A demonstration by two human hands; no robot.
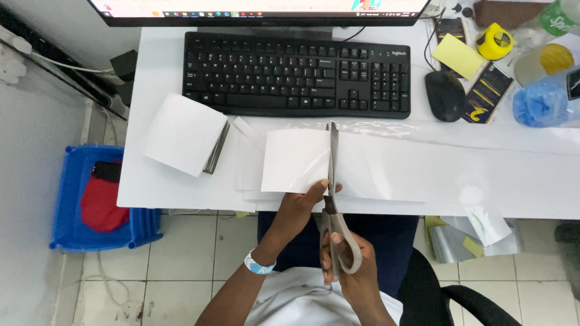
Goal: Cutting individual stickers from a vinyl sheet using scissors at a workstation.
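The right hand (pixel 353 265) is closed through the loops of grey scissors (pixel 333 199), whose blades run straight up across a long glossy white sheet (pixel 435 172) lying just in front of the black keyboard (pixel 296 72). The left hand (pixel 302 208) pinches the sheet's near edge beside the blades, holding down the squarish end piece (pixel 295 160). Left of the keyboard's lower corner sits a stack of cut squares (pixel 184 134). A black mouse (pixel 445 95) rests just right of the keyboard, with a yellow tape roll (pixel 495 41) beyond it.
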